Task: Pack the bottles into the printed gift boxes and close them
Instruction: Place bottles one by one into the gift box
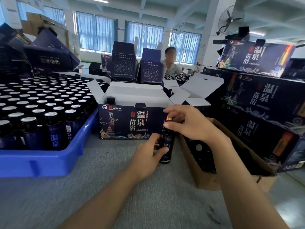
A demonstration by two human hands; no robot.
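Where the two forearms meet over the middle of the grey desk [99, 187], both hands hold one dark bottle [167, 142] upright. The left hand [148, 156] wraps its fingers and thumb round the bottle's lower body. The right hand [186, 123] pinches the top of the bottle between thumb and forefinger, its other fingers loosely spread. The bottle's base is at the desk surface, though I cannot tell if it touches. It stands just outside the front right corner of the open gift box [130, 124].

That box is printed dark blue with gold figures and large characters, and its white flaps are raised on all sides. One black cap [110, 100] shows inside at its left end.

Along the desk's left edge, a blue plastic tray [41, 161] is packed with rows of silver-topped bottles [41, 103]. Toward the right edge, just beside the right forearm, sits an open brown carton [206, 179] with dark contents I cannot make out. Beyond the carton, closed gift boxes [257, 100] are stacked high.

Farther back stand two upright open boxes [123, 63] printed with maps, and behind them sits a seated person [171, 63]. Blue-curtained windows [95, 32] line the far wall, and a wall fan [231, 19] hangs on a pillar.
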